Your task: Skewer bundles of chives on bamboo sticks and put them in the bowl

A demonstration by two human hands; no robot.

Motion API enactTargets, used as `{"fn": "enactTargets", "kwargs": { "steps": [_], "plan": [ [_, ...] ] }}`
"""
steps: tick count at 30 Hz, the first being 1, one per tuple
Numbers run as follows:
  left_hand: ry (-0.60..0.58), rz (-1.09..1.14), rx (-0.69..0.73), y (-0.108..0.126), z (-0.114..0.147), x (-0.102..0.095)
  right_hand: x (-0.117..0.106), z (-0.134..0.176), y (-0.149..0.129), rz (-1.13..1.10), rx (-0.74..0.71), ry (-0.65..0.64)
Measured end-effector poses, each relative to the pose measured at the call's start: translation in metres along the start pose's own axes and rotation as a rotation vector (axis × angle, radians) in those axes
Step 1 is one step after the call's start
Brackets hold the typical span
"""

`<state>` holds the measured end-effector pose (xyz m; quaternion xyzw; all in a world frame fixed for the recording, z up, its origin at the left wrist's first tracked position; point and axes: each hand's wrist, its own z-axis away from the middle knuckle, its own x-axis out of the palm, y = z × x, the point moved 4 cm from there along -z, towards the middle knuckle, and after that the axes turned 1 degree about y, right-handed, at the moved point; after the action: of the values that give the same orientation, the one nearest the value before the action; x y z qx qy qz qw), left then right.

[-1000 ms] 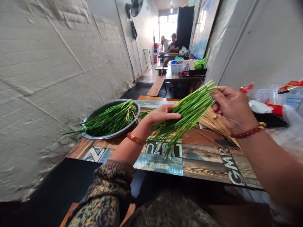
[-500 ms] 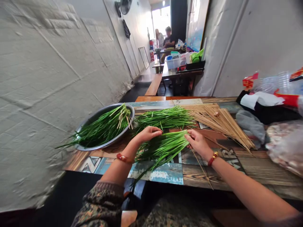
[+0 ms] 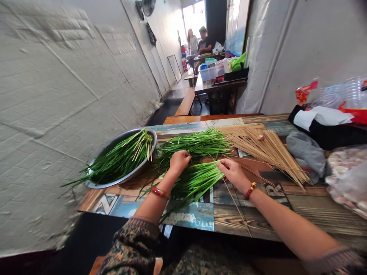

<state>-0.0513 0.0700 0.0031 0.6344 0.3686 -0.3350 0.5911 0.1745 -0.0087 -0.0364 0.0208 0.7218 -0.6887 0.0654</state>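
Observation:
The cut ends of a bunch of garlic chives (image 3: 202,176) are pinched between the thumb and fingers of my right hand (image 3: 233,173). My left hand (image 3: 180,162) is closed with its fingertips together, above the leafy part of this bunch. What sits between those fingertips, if anything, is too small to make out. A thin bamboo skewer (image 3: 236,206) slants from beneath my right hand toward the table's front edge; whether I grip it is hidden. Behind the bunch lies a pile of loose chives (image 3: 197,142).
On the left stands a metal basin (image 3: 126,180) with skewered chives. Many bamboo skewers (image 3: 275,156) fan out at the right, beside a grey plastic bag (image 3: 305,151) and a bag of pale pieces (image 3: 346,179). Two people are at a far table.
My left hand has moved slightly left and its fingers have curled in from a looser reach. My right hand remains at the cut ends of the chives. The camera view has shifted a little.

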Motion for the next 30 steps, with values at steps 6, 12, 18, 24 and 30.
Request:
{"fn": "enactTargets", "kwargs": {
  "steps": [6, 12, 18, 24, 30],
  "plan": [
    [0.024, 0.208, 0.035, 0.005, -0.004, 0.003, -0.001, -0.001, 0.001, 0.006, -0.075, 0.021],
    [-0.022, 0.468, 0.177, 0.055, -0.002, -0.007, -0.003, 0.002, -0.003, 0.006, -0.113, 0.062],
    [-0.221, 0.84, 0.172, 0.095, 0.006, 0.018, -0.009, 0.008, -0.014, -0.03, -0.128, 0.145],
    [-0.308, 0.93, 0.027, 0.092, 0.011, 0.035, -0.013, 0.008, -0.022, -0.049, -0.109, 0.167],
    [-0.438, 1.019, -0.008, 0.083, 0.023, 0.038, -0.015, 0.01, -0.025, 0.032, -0.105, 0.155]
  ]
}}
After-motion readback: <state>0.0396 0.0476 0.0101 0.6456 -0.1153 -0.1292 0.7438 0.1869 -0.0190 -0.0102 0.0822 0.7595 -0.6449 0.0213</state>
